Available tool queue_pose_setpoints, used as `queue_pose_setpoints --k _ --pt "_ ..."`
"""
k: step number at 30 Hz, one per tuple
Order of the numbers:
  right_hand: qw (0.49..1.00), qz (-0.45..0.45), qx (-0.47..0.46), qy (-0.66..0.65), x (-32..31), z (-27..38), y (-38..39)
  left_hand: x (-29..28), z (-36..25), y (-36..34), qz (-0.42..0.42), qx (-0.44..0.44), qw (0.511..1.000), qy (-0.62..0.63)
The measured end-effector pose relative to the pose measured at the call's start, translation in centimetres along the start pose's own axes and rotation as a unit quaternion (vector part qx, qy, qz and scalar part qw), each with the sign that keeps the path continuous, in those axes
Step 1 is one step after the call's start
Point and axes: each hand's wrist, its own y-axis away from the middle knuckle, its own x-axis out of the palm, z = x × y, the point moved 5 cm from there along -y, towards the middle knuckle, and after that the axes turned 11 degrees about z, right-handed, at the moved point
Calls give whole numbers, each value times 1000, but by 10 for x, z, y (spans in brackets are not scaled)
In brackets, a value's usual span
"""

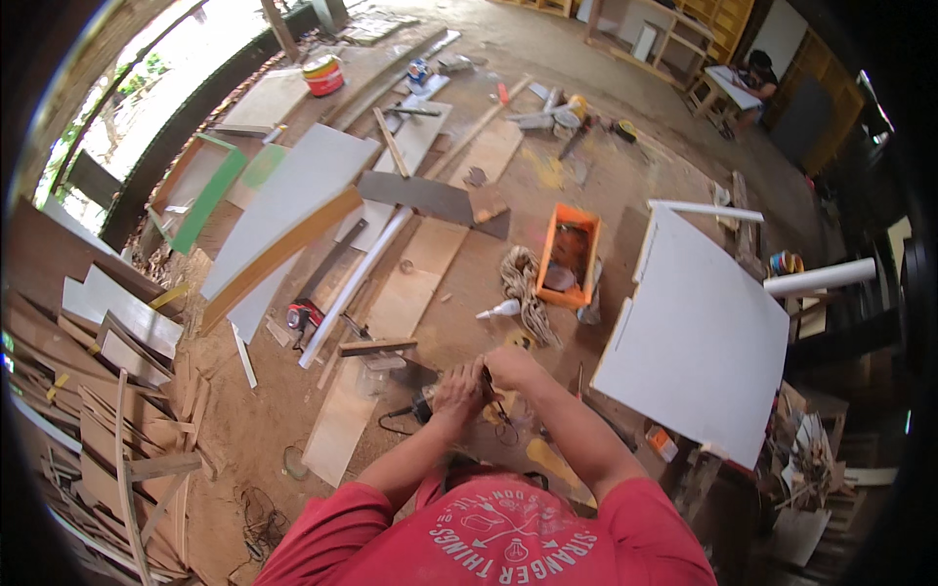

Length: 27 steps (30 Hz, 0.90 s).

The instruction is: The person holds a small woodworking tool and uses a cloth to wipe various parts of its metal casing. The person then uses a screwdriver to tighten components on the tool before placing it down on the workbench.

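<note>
Both hands, left hand and right hand, clench together around a small dark tool above the plywood strip; it looks light, rigid, best gripped along its body.

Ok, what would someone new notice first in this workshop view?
Probably the big white panel at right, then the orange crate on the sawdust floor mid-picture. Low in the middle, the left hand and right hand meet over a small dark tool, too hidden to identify.
</note>
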Motion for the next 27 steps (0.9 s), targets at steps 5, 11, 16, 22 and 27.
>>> queue_pose_setpoints --k 5,11,16,22,27 --pt "998 68 10 5 -12 -1 -12 2 -1 -6 -2 -5 1000 23" --pt "974 -113 -45 -189 -38 -15 55 -9 0 1 35 -12 999 3" --pt "898 -239 170 -328 25 -85 117 -13 -11 0 18 16 1000 -6" --pt "896 -278 215 -270 71 -56 87 1 -7 3 -13 66 996 -63" --pt "876 -289 252 -294 82 -70 67 3 -18 8 13 182 975 -128"
